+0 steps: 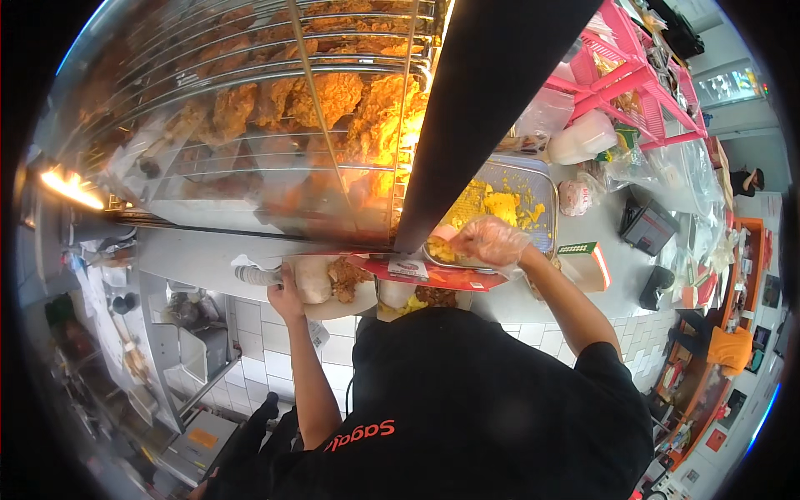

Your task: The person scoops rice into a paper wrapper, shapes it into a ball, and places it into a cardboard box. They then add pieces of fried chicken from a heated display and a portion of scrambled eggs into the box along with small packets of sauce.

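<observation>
My left hand point(287, 295) grips the left end of an open paper food box point(350, 307). Inside lie a white wrapped bundle point(312, 281) and a piece of fried chicken point(347, 278). A second open box point(463, 299), under a red printed lid point(431, 275), holds another white bundle, scrambled egg point(409, 305) and dark brown food. Wearing a clear plastic glove, my right hand point(490, 242) reaches over a metal tray point(550, 187) of crumbled yellow egg point(500, 206). Its fingertips are bunched beside a pinkish item and egg pieces; what they hold is unclear.
A glass-fronted warmer point(269, 156) with fried chicken on wire racks rises ahead, its black post point(487, 94) close to my right hand. A striped cylinder point(256, 275) lies left. Rightward are a pink basket rack point(637, 81), a wrapped bundle point(575, 198), a carton point(584, 265) and a dark device point(649, 226).
</observation>
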